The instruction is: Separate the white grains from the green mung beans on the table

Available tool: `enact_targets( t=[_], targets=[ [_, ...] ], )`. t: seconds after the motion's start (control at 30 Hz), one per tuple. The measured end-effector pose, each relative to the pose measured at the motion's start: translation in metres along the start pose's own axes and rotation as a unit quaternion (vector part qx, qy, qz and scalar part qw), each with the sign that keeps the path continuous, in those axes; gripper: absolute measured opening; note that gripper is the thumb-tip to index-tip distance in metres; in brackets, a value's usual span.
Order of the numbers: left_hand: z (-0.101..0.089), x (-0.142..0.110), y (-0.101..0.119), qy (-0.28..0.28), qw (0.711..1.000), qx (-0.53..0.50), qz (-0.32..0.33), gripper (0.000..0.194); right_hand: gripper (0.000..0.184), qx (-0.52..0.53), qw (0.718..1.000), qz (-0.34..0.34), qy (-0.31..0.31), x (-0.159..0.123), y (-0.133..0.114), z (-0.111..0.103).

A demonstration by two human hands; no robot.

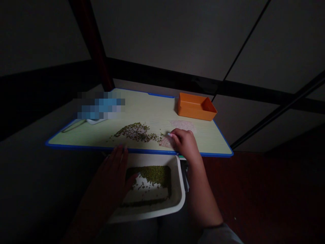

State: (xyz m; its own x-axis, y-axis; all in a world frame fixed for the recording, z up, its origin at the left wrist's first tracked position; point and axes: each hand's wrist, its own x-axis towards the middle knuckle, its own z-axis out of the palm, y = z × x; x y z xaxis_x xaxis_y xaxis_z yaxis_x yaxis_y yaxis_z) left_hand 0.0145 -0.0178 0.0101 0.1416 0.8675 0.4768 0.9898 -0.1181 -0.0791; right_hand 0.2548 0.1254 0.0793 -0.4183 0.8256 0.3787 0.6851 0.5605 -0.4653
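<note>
A small pale-green table [101,135] with a blue rim carries a loose heap of green beans mixed with pale grains [135,131]. My right hand [184,142] rests on the table near its front edge, fingers curled over a small patch of pale grains [166,141]. A second pale patch [184,125] lies just behind it. A white tray [177,200] sits below the table's front edge and holds green beans [154,174]. My left hand [115,173] holds the tray's left side, fingers stretched up to the table edge, thumb inside the tray.
An orange rectangular box [195,106] stands at the table's back right corner. A blurred blue item [101,105] and a white object [95,121] lie at the back left. Dark floor surrounds the table; dark bars cross behind it.
</note>
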Motion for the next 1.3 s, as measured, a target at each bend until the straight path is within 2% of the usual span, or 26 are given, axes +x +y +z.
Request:
enact_targets(
  t=[0.3,0.53,0.83,0.93,1.07,1.3],
  targets=[
    [-0.004,0.002,0.001,-0.036,0.999,0.028,0.000,0.083,0.021,-0.024,0.999,-0.017,-0.024,0.000,-0.012,0.000],
    [0.004,0.001,-0.003,0.019,0.999,0.035,0.016,0.080,0.023,-0.067,0.998,0.012,-0.005,-0.004,-0.006,-0.007],
    [0.006,0.001,-0.002,0.016,0.999,0.040,0.015,0.081,0.022,-0.090,0.993,0.068,0.028,-0.005,0.005,-0.013],
    [0.006,0.001,-0.003,0.023,0.999,0.043,0.020,0.082,0.021,-0.048,0.997,0.052,0.042,-0.006,0.004,-0.013],
    [0.006,0.000,-0.003,0.025,0.998,0.050,0.024,0.082,0.020,0.010,1.000,-0.001,0.019,-0.006,-0.005,-0.007],
    [0.005,0.001,-0.003,0.026,0.998,0.046,0.027,0.082,0.020,-0.027,0.999,-0.011,-0.020,-0.002,-0.017,0.000]
  ],
)
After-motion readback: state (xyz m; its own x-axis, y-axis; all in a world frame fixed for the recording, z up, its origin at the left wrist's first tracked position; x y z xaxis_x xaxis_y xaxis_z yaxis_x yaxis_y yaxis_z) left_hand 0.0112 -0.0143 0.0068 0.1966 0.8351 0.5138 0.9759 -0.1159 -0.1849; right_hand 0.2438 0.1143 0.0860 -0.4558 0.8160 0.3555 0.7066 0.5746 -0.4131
